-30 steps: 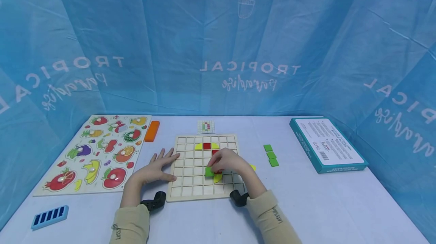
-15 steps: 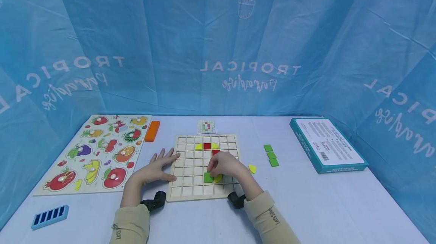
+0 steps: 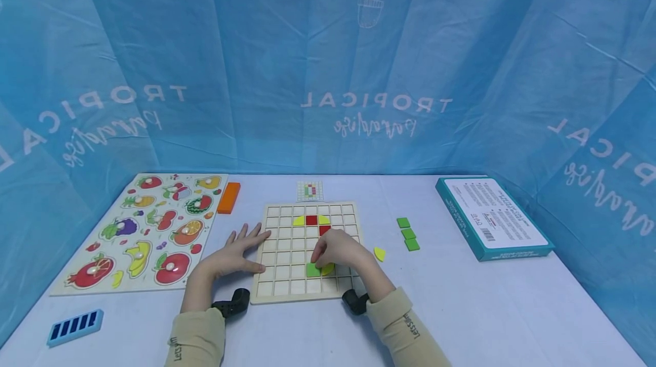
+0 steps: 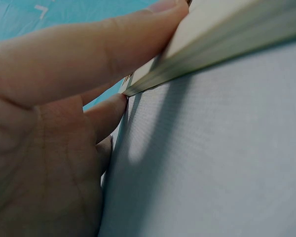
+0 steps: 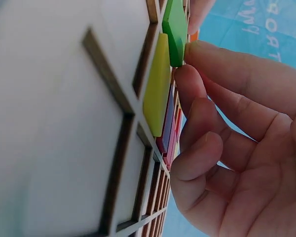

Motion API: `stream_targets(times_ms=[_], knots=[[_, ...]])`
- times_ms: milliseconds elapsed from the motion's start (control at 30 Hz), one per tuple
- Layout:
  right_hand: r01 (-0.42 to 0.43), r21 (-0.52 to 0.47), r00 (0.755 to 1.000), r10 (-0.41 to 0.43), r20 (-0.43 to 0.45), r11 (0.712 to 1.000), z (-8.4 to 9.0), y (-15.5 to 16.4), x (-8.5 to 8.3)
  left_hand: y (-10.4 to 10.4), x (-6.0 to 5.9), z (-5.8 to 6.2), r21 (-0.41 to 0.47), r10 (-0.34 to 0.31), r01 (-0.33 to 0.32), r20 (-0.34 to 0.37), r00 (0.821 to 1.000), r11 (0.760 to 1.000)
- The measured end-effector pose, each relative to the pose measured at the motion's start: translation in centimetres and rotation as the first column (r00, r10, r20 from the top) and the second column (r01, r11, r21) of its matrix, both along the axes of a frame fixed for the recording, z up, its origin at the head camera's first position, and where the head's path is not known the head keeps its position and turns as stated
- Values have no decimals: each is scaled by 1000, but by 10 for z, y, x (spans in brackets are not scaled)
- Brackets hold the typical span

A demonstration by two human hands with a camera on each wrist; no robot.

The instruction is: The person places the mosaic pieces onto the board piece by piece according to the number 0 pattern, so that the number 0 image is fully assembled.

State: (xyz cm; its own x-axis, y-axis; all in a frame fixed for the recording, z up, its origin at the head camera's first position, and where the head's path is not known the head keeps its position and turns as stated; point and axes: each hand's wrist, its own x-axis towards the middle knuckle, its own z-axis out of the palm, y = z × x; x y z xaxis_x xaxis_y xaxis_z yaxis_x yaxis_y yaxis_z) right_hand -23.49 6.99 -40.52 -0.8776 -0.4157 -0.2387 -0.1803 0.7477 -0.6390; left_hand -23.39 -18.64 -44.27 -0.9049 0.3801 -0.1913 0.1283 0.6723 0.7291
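Two tan sleeves [image 3: 197,338] come in from the near side, with a small black camera [image 3: 240,302] at each wrist. Off to the left, a blue plastic piece [image 3: 77,337] with dark slots lies on the white cloth [image 3: 492,310].

The left hand [image 3: 233,254] has straight fingers, spread wide. They touch the left edge of the wooden board [image 3: 282,272] and grip nothing. The right hand [image 3: 342,248] has its fingers curled in, the tips close together. They pinch the right edge of a green square [image 3: 313,269], which sits at a space in the near half of the board. The hand hides some of it, so I can't be sure it lies all the way flat.

A round-edged yellow piece [image 3: 328,269] is just to its right, partly under the hand. Farther up the board are two red squares [image 3: 311,220], the top one between two small yellow shapes [image 3: 299,221].

Right of the board lie a loose yellow piece [image 3: 379,253], three loose green squares [image 3: 408,233] and a big teal box [image 3: 494,213]. Left of it is a fruit board [image 3: 110,247], with an orange block [image 3: 228,198] by its far corner. A little card [image 3: 310,191] lies just past the wooden board. Behind everything hangs a blue sheet [image 3: 328,59].
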Motion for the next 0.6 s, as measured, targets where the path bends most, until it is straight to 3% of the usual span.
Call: stream_targets(times_ms=[267, 600], knots=[[6, -66, 1000, -6, 4, 998, 3, 11, -6, 0, 1, 1, 4, 2, -3, 5, 1000, 1000], [85, -135, 996, -85, 5, 987, 10, 38, -12, 0, 3, 2, 28, 3, -3, 3, 1000, 1000]])
